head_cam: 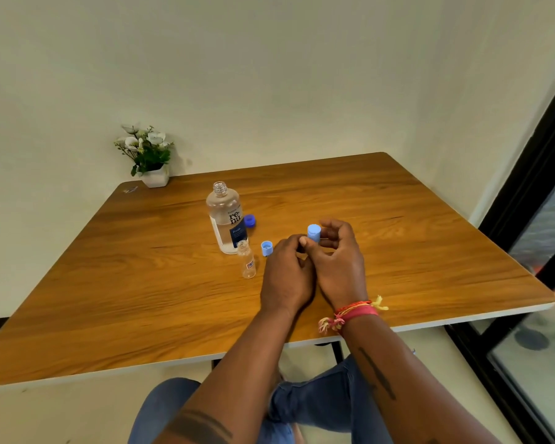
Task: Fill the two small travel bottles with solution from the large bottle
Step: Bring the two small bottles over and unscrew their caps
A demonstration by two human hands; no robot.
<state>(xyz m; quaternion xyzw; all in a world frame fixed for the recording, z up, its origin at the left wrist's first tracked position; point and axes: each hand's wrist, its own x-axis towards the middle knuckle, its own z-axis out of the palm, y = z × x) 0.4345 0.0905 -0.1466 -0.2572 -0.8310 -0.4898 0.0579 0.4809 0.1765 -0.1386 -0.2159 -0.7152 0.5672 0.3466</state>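
Observation:
The large clear solution bottle [226, 217] stands uncapped near the table's middle, its dark blue cap [250, 220] lying just to its right. In front of it stands one small clear travel bottle [247, 259], open, with a light blue cap [266, 248] resting on the table beside it. The second small bottle is mostly hidden between my hands; only its light blue cap [314, 232] shows on top. My left hand [287, 277] wraps around that bottle's body. My right hand [338, 254] has its fingers closed on the cap.
The wooden table [141, 299] has a white edge close to my knees. A white pot of artificial flowers [148, 155] stands at the far left corner by the wall. A dark-framed glass door [539, 219] runs along the right.

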